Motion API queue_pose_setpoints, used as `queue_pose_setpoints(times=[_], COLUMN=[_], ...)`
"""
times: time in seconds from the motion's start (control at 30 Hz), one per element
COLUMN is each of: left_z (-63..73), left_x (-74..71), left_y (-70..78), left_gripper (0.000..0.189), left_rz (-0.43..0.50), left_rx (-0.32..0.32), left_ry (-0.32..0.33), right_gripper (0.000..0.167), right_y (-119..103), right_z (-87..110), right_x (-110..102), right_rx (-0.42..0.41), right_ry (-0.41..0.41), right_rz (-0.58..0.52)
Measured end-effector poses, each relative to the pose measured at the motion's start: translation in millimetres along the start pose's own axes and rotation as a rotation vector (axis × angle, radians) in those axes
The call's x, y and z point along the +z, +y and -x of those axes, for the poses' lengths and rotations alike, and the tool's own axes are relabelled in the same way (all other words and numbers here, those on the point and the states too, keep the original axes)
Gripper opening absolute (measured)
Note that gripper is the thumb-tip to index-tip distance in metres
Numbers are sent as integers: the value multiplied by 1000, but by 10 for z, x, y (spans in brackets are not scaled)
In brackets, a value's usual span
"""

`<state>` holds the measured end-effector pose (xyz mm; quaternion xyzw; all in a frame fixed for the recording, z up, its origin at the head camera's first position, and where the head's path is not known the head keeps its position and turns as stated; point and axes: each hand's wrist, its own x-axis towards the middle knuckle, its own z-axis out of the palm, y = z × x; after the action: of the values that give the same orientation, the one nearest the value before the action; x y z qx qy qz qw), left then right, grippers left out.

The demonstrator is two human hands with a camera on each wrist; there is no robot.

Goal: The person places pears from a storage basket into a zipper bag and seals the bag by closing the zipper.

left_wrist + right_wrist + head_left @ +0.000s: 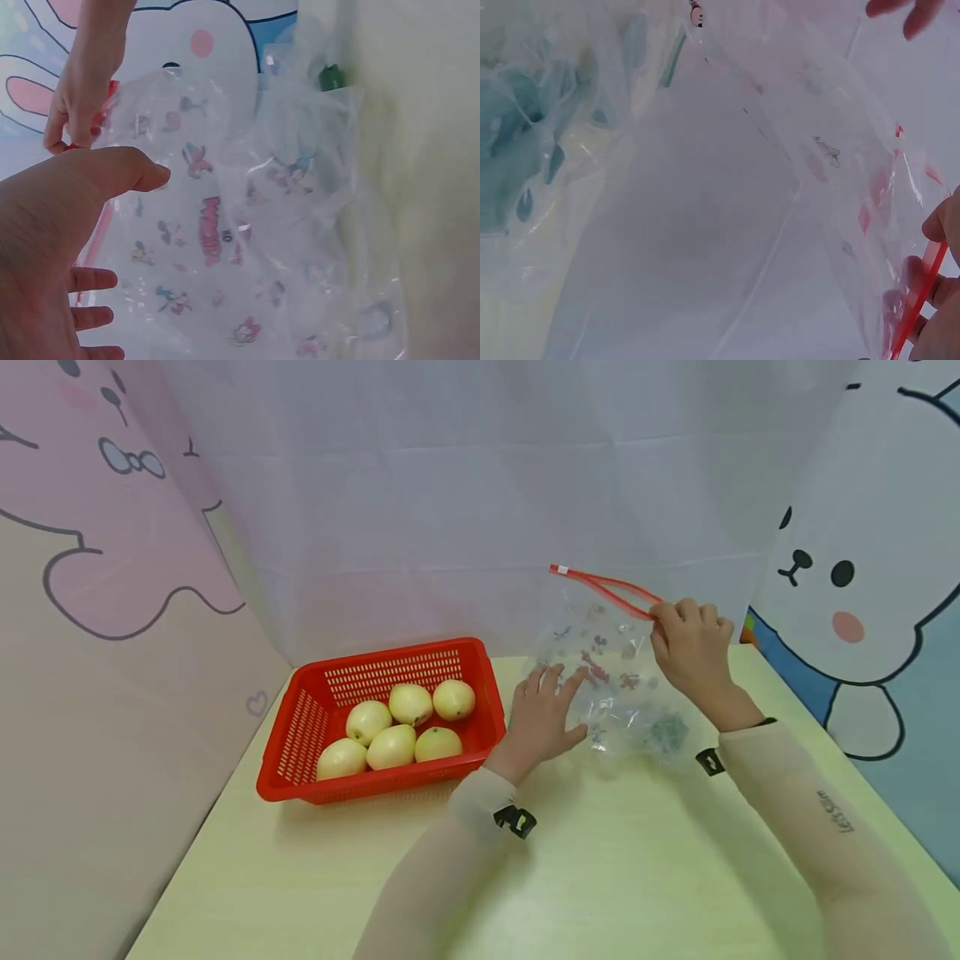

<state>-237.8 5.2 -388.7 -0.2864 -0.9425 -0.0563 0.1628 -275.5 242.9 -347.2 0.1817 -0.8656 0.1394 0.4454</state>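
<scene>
A clear zip bag [600, 668] printed with small cartoon figures hangs over the table at the right of the head view. My right hand [693, 652] pinches the right end of its red zip strip [600, 581], and the strip's two sides stand apart in the middle. In front of the bag is my left hand [543, 714], its fingers spread and nothing held in them. The left wrist view shows its thumb [120, 171] overlapping the bag. Low on the bag's right shows a crumpled clear plastic piece with green print [667, 731].
A red slotted basket [300, 785] stands left of my left hand. Several pale yellow round fruits [392, 747] lie in it. White cloth [450, 510] hangs behind the table [600, 860], with cartoon-printed sheets on both sides.
</scene>
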Motion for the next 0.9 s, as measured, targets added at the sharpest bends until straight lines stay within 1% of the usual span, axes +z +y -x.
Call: queue_pose_setpoints(times=[0.1, 0.23, 0.37, 0.43, 0.53, 0.6, 0.7, 0.8, 0.9], left_z=[1, 0, -21, -29, -23, -4, 24, 50, 75], left_x=[-229, -493, -674, -743, -799, -814, -798, -777, -766], left_y=[-36, -82, -96, -80, -43, -17, 5, 16, 19], left_gripper=[74, 69, 61, 57, 52, 49, 41, 31, 24], left_rz=[19, 9, -12, -16, -30, -43, -57, -42, -11], left_rx=[33, 100, 178, 208, 233, 238, 248, 257, 262], left_ry=[96, 272, 443, 487, 501, 490, 478, 461, 441], right_gripper=[18, 17, 11, 8, 7, 13, 22, 27, 33], right_y=[-80, -191, -330, -414, -541, -621, -723, -800, -855], right_z=[-83, -145, -160, -148, -111, -74, -22, 26, 68], right_x=[-106, -235, -357, -407, -469, -503, -549, -584, -603], right_rx=[-62, -156, -262, -304, -352, -363, -380, -387, -387], right_ry=[42, 88, 115, 126, 129, 113, 76, 34, 16], right_rz=[-13, -16, 22, 43, 56, 59, 73, 89, 82])
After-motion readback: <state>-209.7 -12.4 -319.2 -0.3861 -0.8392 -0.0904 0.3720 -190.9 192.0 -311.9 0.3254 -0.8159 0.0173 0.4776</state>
